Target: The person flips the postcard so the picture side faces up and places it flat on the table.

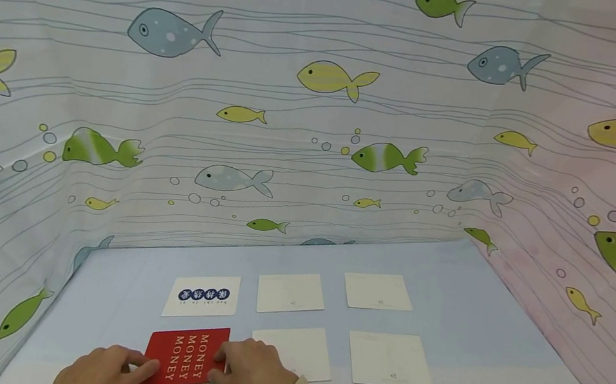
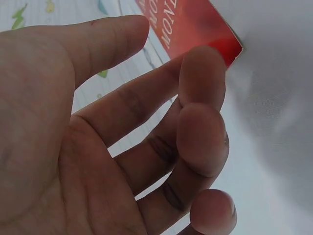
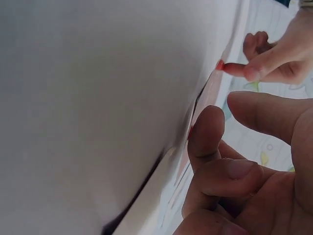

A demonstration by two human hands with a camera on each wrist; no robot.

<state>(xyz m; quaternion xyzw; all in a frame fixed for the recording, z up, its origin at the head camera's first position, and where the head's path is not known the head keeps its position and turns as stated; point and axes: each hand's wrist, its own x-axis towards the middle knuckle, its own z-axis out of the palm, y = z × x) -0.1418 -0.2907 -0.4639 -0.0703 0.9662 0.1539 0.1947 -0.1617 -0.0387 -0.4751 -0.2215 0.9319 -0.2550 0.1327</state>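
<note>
A red card point(image 1: 184, 359) printed with "MONEY" several times lies at the front left of the table, also visible in the left wrist view. My left hand point(image 1: 98, 372) is at its left edge, an index fingertip touching the corner while the thumb stands apart. At the opposite edge is my right hand point(image 1: 255, 373), its fingers bent and a gap between thumb and index finger in the right wrist view. Behind the red card lies a white card point(image 1: 202, 296) with blue round characters. A blank-looking white card point(image 1: 301, 350) is partly hidden by my right hand.
Three more pale cards lie in loose rows: one at the back middle point(image 1: 291, 293), one at the back right point(image 1: 378, 291) and one at the front right point(image 1: 390, 360). Fish-patterned cloth walls point(image 1: 301, 152) enclose the light blue table point(image 1: 507, 322).
</note>
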